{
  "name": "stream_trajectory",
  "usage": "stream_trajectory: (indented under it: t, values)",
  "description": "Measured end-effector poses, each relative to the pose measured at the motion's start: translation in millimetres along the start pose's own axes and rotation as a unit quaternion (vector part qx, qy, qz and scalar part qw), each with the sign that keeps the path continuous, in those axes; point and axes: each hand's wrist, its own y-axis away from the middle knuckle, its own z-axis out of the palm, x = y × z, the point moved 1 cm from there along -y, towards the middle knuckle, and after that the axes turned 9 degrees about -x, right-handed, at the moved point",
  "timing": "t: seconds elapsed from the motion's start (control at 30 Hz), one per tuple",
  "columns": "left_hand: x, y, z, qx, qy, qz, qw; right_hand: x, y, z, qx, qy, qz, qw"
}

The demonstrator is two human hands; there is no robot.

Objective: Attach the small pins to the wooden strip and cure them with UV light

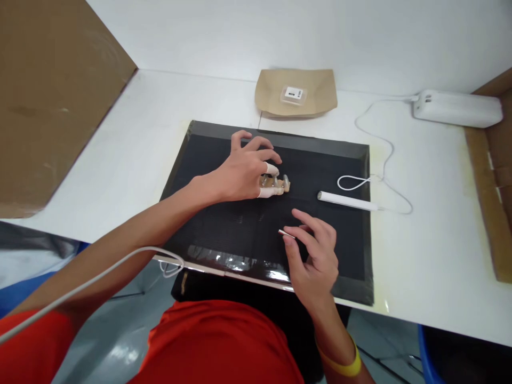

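Observation:
Over the middle of the black mat (240, 229), my left hand (246, 170) wears white covers on its thumb and index finger. Those two fingers pinch a small tan piece with clear and metallic parts (285, 185); its left part is hidden by the fingers. The other fingers of that hand are spread above it. Lower and to the right, my right hand (314, 253) pinches a small, thin white piece with a dark edge (285, 233) between thumb and index finger. The two hands are apart.
A white pen-shaped tool (348, 201) lies on the mat's right, its cord running to a white box (458, 108). Behind the mat, a brown paper tray (320, 96) holds a clear labelled case (294, 95). Cardboard (52, 96) stands left; another cable crosses my left arm.

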Motion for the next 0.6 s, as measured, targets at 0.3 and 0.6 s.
stream_trajectory:
  t: [0.3, 0.6]
  values:
    - [-2.1, 0.7, 1.0, 0.006, -0.014, -0.004, 1.0, 0.5, -0.1, 0.6, -0.002, -0.006, 0.002, 1.0]
    - [-0.1, -5.6, 0.3, -0.029, -0.021, -0.006, 0.999, 0.0, -1.1, 0.6, 0.002, -0.004, 0.006, 1.0]
